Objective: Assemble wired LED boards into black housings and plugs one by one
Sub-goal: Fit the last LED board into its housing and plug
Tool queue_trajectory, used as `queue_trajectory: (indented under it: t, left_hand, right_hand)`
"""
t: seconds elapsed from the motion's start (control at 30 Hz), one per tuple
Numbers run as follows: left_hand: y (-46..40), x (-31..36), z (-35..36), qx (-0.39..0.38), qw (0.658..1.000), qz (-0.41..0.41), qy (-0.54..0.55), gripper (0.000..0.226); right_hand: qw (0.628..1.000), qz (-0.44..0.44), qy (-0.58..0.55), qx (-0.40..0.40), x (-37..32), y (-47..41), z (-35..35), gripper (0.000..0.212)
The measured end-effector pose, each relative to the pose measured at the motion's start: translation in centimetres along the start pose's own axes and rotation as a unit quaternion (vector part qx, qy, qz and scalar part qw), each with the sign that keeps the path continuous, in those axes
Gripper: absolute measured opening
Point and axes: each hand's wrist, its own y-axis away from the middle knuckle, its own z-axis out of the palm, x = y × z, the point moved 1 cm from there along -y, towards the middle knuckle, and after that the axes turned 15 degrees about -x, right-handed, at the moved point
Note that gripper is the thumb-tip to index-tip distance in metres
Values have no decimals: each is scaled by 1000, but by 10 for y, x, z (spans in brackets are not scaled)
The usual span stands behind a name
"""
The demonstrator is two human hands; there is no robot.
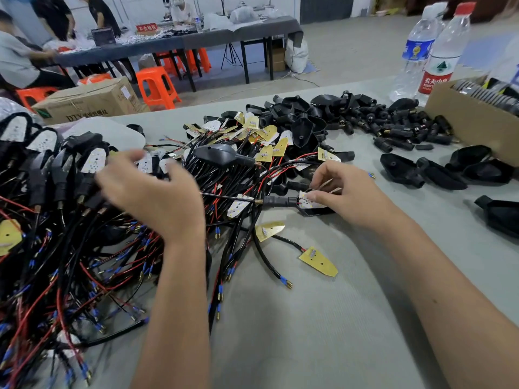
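Observation:
My right hand (346,192) presses a white LED board (307,202) into a black housing (317,210) lying on the table, its plug (276,201) pointing left. My left hand (151,192) is blurred, fingers spread, above the pile of finished assemblies (56,175) and tangled wires at the left; it holds nothing that I can see. Loose wired LED boards (266,141) lie in a heap at the centre, and two yellow-backed boards (318,261) lie nearer me. Empty black housings (401,169) sit at the right.
A heap of black plugs (393,127) lies at the back right beside a cardboard box (474,122) and two water bottles (438,51). Another box (90,99) stands beyond the table's far edge. People work at a distant table.

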Motion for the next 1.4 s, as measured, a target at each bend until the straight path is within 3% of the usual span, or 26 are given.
queue_trajectory:
  t: [0.07,0.17,0.23,0.3,0.43,0.63,0.77,0.93,1.2,1.4]
  left_hand:
    - [7,16,16,-196,976,95,31,20]
    - [37,37,41,-506,842,180,-58,33]
    - [60,41,54,-597,765,201,-134,40]
    - [73,35,60,-595,759,210,-162,30]
    - [74,29,58,-542,822,157,-75,25]
    - [74,27,57,-509,851,117,-57,27]
    - [66,22,54,-501,857,106,-56,24]
    - [61,20,52,-532,837,129,-19,26]
    - [66,18,55,-500,857,121,13,27]
    - [64,21,52,-520,848,86,66,24]
  right_hand:
    - [1000,-2,-2,-9,0,0,0,16]
    - [1000,2,2,-23,-1,-1,0,15]
    - [1000,-2,13,-24,-3,-2,0,13]
    - [999,-6,26,-26,-5,-2,-1,16]
    - [998,12,37,-43,-6,-1,-4,20]
    - [998,23,22,-48,-6,-1,-6,19]
    - [999,33,15,-33,-2,1,-8,21]
    - [999,24,22,1,-5,-1,-5,20]
    - [999,27,46,-3,-10,-3,-4,25]
    - [996,19,26,85,-10,-1,-4,24]
